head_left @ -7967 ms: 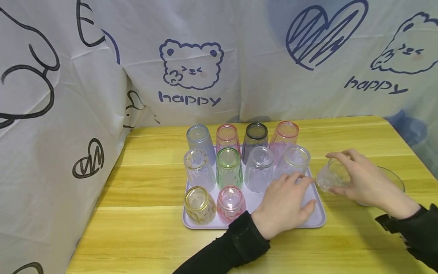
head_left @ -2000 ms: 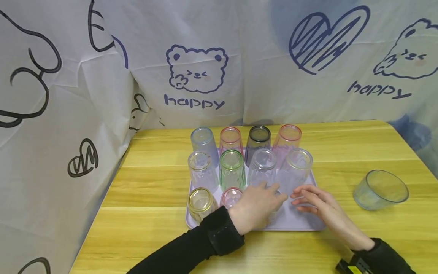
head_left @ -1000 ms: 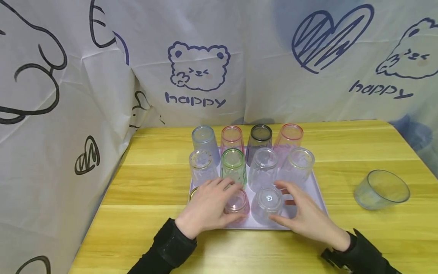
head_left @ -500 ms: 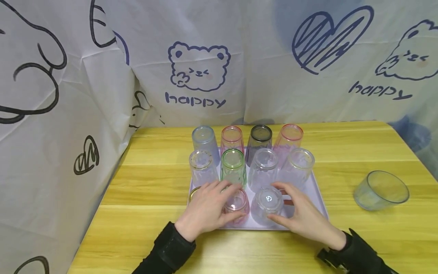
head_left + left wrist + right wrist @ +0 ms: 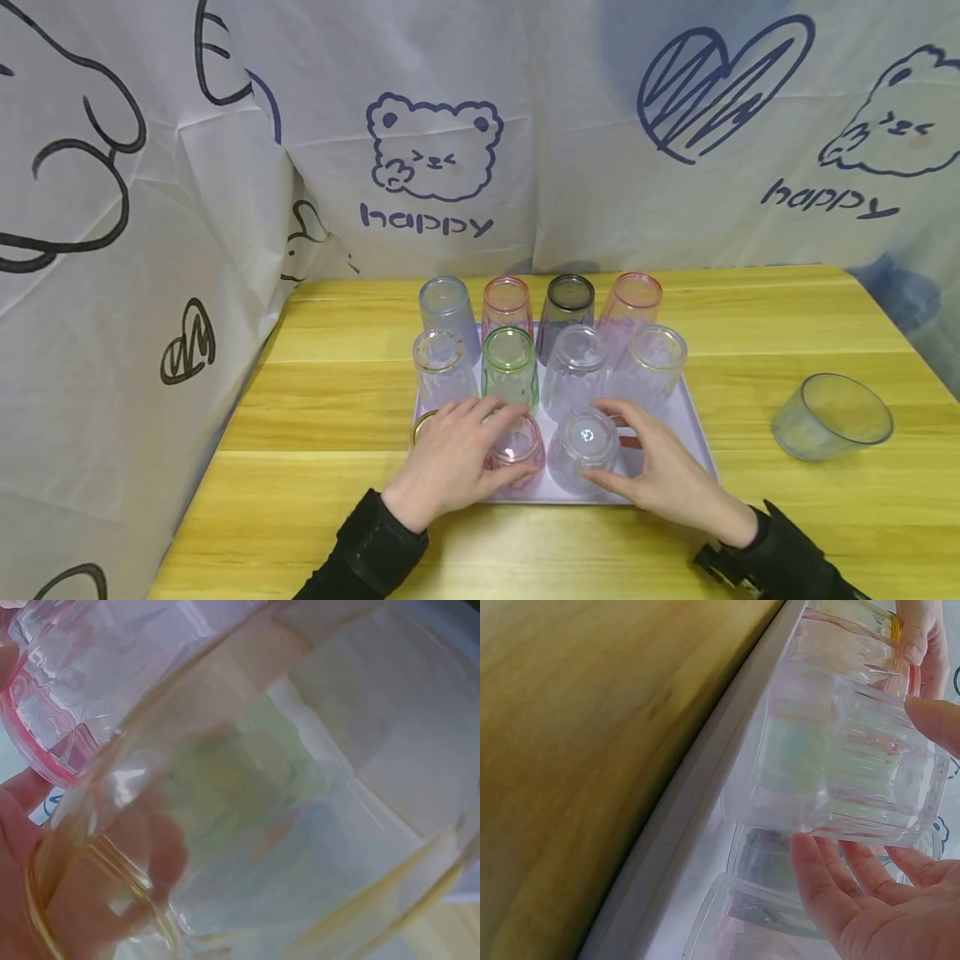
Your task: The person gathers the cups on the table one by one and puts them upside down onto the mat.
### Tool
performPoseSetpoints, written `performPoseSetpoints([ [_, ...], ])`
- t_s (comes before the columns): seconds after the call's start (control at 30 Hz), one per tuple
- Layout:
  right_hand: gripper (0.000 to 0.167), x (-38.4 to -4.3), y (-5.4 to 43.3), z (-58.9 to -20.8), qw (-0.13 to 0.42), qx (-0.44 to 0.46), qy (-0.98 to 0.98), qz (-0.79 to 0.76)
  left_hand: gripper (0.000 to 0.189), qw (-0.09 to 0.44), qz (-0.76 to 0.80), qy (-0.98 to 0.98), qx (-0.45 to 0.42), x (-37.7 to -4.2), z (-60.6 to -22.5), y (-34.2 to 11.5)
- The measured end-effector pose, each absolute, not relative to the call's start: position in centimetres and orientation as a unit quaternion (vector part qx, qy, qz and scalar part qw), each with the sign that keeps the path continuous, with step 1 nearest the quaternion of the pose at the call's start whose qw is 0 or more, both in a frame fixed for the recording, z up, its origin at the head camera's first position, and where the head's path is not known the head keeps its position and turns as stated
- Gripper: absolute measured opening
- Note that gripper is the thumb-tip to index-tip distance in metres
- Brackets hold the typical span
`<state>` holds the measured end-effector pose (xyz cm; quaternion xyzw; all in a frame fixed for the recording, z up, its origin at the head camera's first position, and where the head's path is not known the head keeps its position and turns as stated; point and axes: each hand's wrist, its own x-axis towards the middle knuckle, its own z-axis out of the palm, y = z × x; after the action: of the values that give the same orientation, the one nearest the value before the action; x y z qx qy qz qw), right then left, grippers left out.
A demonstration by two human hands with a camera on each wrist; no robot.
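In the head view, my left hand (image 5: 453, 457) spans the short pink-rimmed glass (image 5: 517, 446), fingers at its far side and thumb at its near side. My right hand (image 5: 660, 471) holds the short clear glass (image 5: 583, 446) between thumb and fingers, right of the pink one. Both glasses stand upside down on the front of the lilac tray (image 5: 697, 433). A yellow-rimmed glass (image 5: 225, 802) fills much of the left wrist view; my left hand mostly hides it from the head camera. The right wrist view shows fingertips (image 5: 802, 844) against the clear glass's side.
Behind stand two rows of taller upturned glasses, among them a green one (image 5: 511, 375) and a dark grey one (image 5: 567, 312). A wide glass bowl (image 5: 832, 421) sits on the wooden table (image 5: 315, 492), right of the tray. A printed cloth (image 5: 585, 225) hangs behind.
The short clear glass, held right of the tray in the earliest frame, now stands in the front row. My left hand has shifted left to the pink-rimmed glass. Over the last second, hardly anything moves.
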<state>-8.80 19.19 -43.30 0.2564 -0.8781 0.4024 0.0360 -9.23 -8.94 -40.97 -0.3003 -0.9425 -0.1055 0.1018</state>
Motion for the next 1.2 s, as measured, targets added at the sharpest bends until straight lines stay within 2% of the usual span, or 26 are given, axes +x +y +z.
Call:
performPoseSetpoints([
  [0.27,0.075,-8.5,19.6,-43.0,0.064,0.261,-0.870,0.413,0.067,0.105,-0.106,-0.941,-0.303,-9.2,-40.7,-9.0],
  [0.67,0.070,-8.0,21.8,-42.4,0.045,0.238,-0.862,0.445,0.063,0.133,-0.115,-0.930,-0.321,-9.2,-39.1,-8.5],
  [1.0,0.066,-7.7,24.1,-41.4,0.050,0.198,-0.871,0.446,0.059,0.151,-0.117,-0.918,-0.347,-9.7,-37.2,-6.4],
  [1.2,0.066,-7.8,25.5,-41.1,0.078,0.194,-0.875,0.437,0.053,0.164,-0.107,-0.908,-0.370,-10.1,-36.2,-4.6],
])
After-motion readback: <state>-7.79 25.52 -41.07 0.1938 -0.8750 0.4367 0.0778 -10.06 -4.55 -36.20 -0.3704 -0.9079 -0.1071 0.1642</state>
